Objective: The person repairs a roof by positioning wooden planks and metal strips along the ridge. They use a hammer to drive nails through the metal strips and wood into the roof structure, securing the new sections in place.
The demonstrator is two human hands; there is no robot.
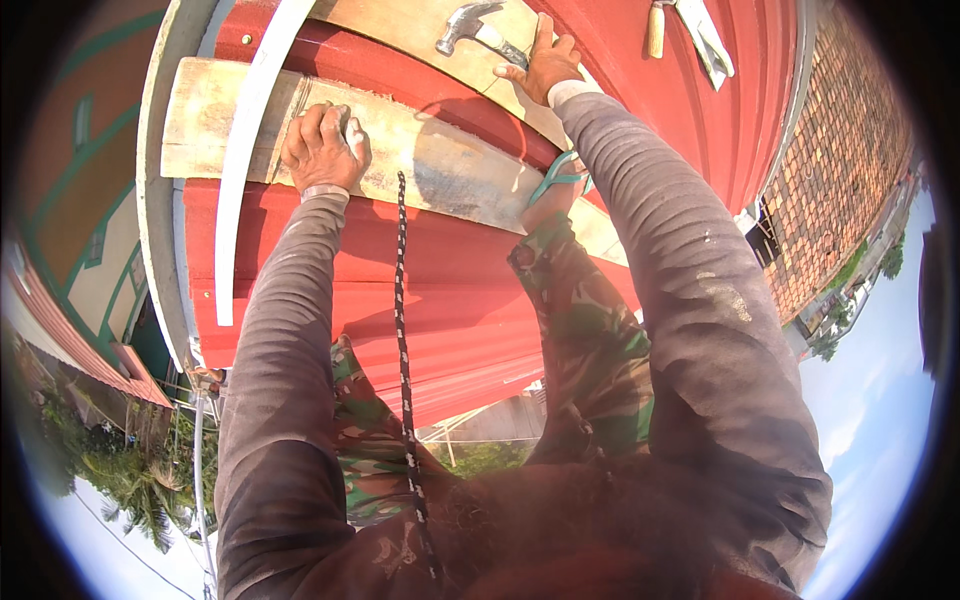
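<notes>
My left hand (325,148) is closed and presses on a worn wooden plank (215,118) lying across the red metal roofing. Something small and pale shows by its thumb; I cannot make out what it is. Further up and to the right, my right hand (548,68) has its thumb and fingers spread on a second plank (400,28). A claw hammer (468,26) lies there with its metal head to the left, and its dark handle runs up to the right hand, which partly covers the end. A long white strip (245,150) crosses the first plank left of my left hand.
A black-and-white rope (402,290) hangs down in front of me. My sandalled foot (556,190) rests by the planks. A trowel (656,30) and a white tool or strip (708,45) lie on the roofing (620,40) at upper right. The roof edge (152,190) runs along the left; a tiled roof (850,150) is at right.
</notes>
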